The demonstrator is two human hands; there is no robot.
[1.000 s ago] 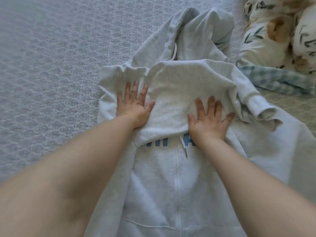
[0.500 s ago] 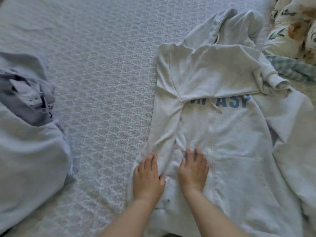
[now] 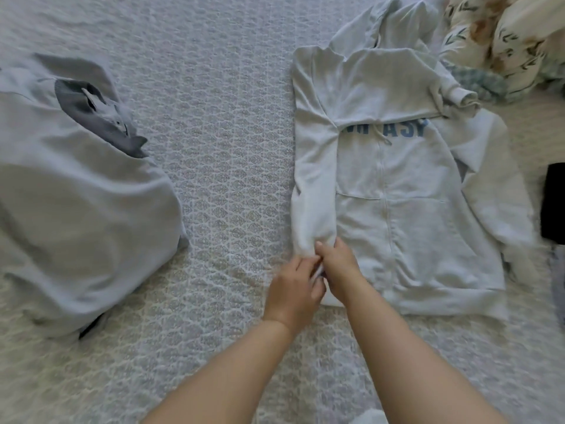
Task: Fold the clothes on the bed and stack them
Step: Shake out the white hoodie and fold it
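A pale grey zip hoodie (image 3: pixel 412 191) with blue chest lettering lies face up on the bed, its hood at the far end. One sleeve is folded across the chest; the other sleeve (image 3: pixel 315 185) runs down the hoodie's left side. My left hand (image 3: pixel 292 286) and my right hand (image 3: pixel 341 267) meet at that sleeve's cuff by the hem's left corner, and both pinch the cuff fabric. A light blue-grey garment (image 3: pixel 76 209) with a dark grey collar sits folded on the left.
The patterned grey-white bedspread (image 3: pixel 220 133) covers the bed between the two garments. A floral pillow (image 3: pixel 504 35) and a checked cloth (image 3: pixel 480 84) lie at the far right. A black item (image 3: pixel 553 200) shows at the right edge.
Both hands left the folded sleeve on the chest, slid down the hoodie's left side and now pinch the cuff near the hem. The camera pulled back, revealing the folded garment on the left.
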